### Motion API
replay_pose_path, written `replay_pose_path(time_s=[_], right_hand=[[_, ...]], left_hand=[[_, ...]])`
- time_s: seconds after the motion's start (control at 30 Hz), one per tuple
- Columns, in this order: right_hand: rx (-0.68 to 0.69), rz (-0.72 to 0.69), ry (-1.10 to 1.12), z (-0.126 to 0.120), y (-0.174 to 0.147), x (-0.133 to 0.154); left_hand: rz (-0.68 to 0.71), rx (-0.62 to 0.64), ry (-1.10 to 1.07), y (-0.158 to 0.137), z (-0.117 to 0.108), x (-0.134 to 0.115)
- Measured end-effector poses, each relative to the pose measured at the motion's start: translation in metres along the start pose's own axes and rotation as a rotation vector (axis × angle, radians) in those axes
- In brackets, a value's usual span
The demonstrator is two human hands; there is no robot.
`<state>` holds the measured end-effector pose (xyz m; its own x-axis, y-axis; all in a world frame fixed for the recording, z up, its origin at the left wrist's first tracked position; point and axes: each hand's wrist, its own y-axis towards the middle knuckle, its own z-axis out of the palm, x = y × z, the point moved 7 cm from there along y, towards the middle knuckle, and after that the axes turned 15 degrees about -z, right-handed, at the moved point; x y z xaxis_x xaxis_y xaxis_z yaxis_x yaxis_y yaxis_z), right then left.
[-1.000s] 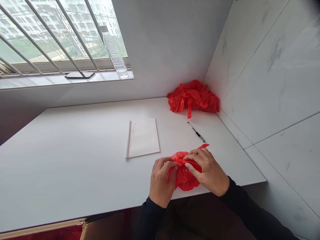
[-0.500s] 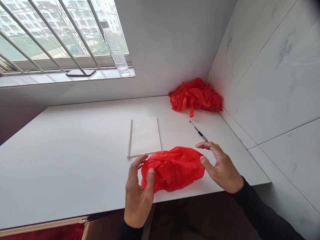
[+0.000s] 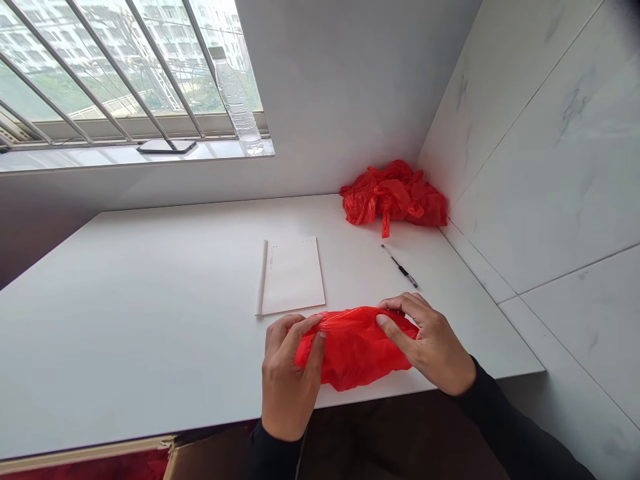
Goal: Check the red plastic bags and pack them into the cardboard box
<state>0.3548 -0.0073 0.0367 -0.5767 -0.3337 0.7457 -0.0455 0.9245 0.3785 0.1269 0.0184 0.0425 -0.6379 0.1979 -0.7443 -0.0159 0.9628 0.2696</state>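
Observation:
A crumpled red plastic bag (image 3: 357,353) lies near the front edge of the white table. At its left end, my left hand (image 3: 291,370) has its fingers and thumb closed on the plastic. Thumb and fingers of my right hand (image 3: 430,340) grip the upper right part of the bag. What the bag contains, if anything, cannot be made out. Just beyond it lies a white notepad (image 3: 293,275) with small print on its page. A black-gripped clear pen (image 3: 400,267) rests farther off, beyond my right hand.
More red plastic bags (image 3: 395,197) are heaped in the back right corner against the walls. On the windowsill stand a clear bottle (image 3: 237,107) and a flat-lying phone (image 3: 167,147). An open cardboard box (image 3: 200,460) with red material sits below the table's front edge (image 3: 150,437).
Both hands have come inward from beside the red bag and taken hold of it at its two ends. The bag's top looks flatter. The view has shifted slightly.

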Motion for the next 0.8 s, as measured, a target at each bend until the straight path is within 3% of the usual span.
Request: replay_pose_path(time_s=[0.8], right_hand=[[-0.054, 0.055, 0.034, -0.0056, -0.0031, -0.0046]], left_hand=[[-0.144, -0.015, -0.132, 0.0051, -0.0073, 0.0035]])
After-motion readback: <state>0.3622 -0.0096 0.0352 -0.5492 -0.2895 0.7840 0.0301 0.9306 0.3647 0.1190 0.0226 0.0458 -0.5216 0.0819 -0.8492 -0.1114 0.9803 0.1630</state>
